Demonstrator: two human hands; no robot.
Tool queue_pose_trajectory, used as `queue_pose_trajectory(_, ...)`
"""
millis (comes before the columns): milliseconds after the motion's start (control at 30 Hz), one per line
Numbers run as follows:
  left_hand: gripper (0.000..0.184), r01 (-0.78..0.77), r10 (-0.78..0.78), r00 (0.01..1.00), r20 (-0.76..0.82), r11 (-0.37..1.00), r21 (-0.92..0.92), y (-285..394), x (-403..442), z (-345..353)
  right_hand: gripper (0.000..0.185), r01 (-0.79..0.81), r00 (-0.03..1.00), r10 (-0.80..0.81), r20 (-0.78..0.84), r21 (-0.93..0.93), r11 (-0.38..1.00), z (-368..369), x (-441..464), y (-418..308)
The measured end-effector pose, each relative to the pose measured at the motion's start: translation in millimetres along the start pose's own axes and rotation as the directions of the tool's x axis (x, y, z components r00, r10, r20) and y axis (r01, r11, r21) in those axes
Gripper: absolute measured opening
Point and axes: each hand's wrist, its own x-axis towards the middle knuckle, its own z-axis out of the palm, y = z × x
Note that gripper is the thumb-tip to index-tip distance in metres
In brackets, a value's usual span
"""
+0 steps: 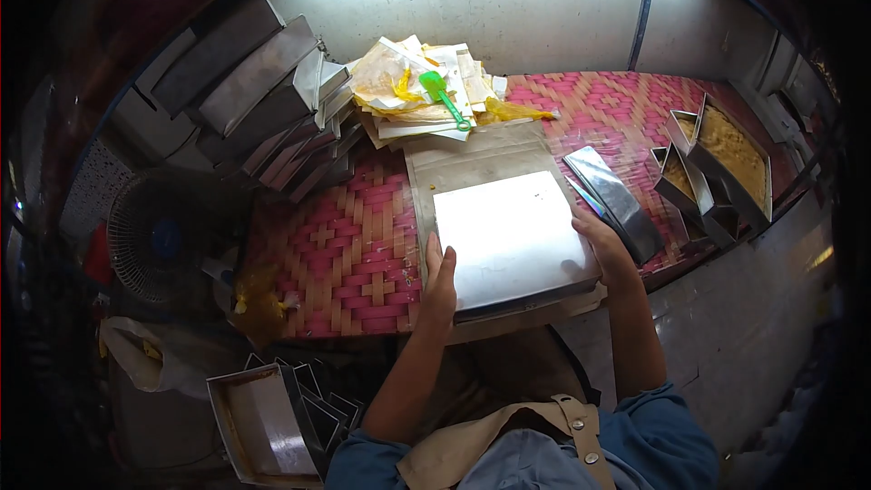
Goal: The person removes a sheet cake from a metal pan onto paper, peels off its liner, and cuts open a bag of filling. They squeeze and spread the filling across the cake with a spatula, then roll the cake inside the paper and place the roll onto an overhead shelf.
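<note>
A shiny rectangular metal tin (513,240) lies flat side up over brown paper (481,150) on the pink woven-pattern table. My left hand (440,283) grips its left edge, thumb raised along the side. On the opposite edge, my right hand (601,249) is wrapped round the tin near its right corner. What is under the tin is hidden, apart from a light layer showing at its front edge. Just right of my right hand lie a narrow metal piece (612,200) and a thin shiny blade (586,196).
Papers (381,82) with a green spatula (440,91) lie at the back. Metal tins (259,73) are stacked at the left, above a fan (154,236). Filled tins (730,150) stand at the right edge. Another tin (268,422) sits low at the left.
</note>
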Motion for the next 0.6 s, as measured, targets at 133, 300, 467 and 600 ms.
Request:
queue_pose_trajectory(133, 0.068, 0.0, -0.001, 1.0, 0.015, 0.999, 0.032, 8.5, 1.4, 0.5, 0.069, 0.056, 0.996, -0.064, -0.064, -0.111, 0.992, 10.3, -0.7, -1.6)
queue_pose_trajectory(300, 0.07, -0.038, 0.037, 0.999, 0.027, 0.999, 0.031, 23.4, -4.6, 10.3, 0.068, 0.129, 0.99, -0.138, -0.037, -0.189, 0.974, 9.1, -0.9, -9.2)
queue_pose_trajectory(467, 0.071, -0.124, 0.122, 0.991, 0.045, 0.991, 0.047, 7.1, -5.5, 10.5, 0.057, 0.038, 0.99, -0.053, -0.131, -0.117, 0.992, 4.8, -0.4, 6.0)
queue_pose_trajectory(600, 0.073, -0.122, 0.123, 0.992, 0.013, 0.992, -0.032, 4.0, -9.7, 7.7, 0.052, 0.166, 0.986, -0.157, -0.065, 0.175, 0.97, -7.1, -3.7, 5.2)
